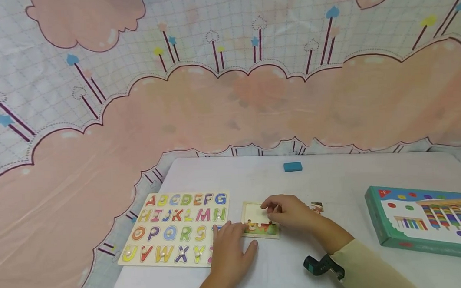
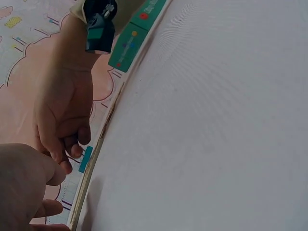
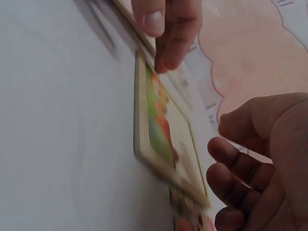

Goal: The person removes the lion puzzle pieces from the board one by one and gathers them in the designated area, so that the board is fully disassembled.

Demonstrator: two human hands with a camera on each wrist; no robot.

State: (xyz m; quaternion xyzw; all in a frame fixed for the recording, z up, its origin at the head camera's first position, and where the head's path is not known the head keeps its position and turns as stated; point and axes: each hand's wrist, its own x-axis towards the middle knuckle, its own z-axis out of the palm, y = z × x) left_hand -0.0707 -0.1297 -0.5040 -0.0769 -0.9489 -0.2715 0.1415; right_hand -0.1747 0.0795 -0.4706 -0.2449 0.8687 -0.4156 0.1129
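A shallow wooden puzzle tray (image 1: 252,210) (image 3: 180,126) lies on the white table, its lower strip filled with green and orange picture pieces (image 1: 261,228) (image 3: 159,115) and its upper part bare wood. My left hand (image 1: 231,250) (image 2: 21,180) (image 3: 169,24) has its fingers extended, fingertips at the tray's left edge and partly over the alphabet board. Above the tray's upper right side hovers my right hand (image 1: 290,210) (image 2: 67,110) (image 3: 262,159), fingers loosely bent, nothing seen between them. Picture pieces (image 1: 317,207) lie just beyond the right wrist, partly hidden by it.
An alphabet board (image 1: 154,252) with coloured letters lies at the left. A small blue block (image 1: 292,167) (image 2: 85,159) sits near the table's far edge. At the right is a flat green box (image 1: 407,241) (image 2: 127,48). A patterned cloth (image 1: 244,104) hangs behind the table.
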